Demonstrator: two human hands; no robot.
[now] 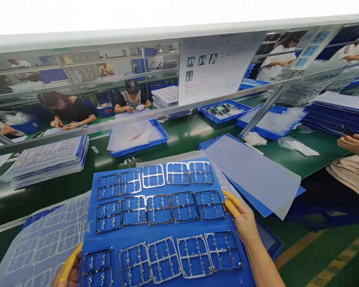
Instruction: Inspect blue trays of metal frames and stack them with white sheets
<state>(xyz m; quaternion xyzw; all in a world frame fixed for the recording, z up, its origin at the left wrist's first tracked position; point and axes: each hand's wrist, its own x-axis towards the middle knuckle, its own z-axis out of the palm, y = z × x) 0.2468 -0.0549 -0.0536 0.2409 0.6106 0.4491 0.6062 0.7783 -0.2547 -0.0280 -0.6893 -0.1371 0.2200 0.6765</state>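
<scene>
Both my hands hold the blue plastic sheet [161, 228] by its side edges, fingers closed on it: right hand [242, 223] mid-edge, yellow finger cots [231, 203] on, left hand [69, 268] lower down. Three rows of metal frames [184, 206] lie on it; green workbench [179, 129] open past its far edge.

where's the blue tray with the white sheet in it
In the head view, the rectangular blue plastic tray sits on the green workbench, just beyond the blue board of metal frames, right of a stack of grey sheets.
</scene>
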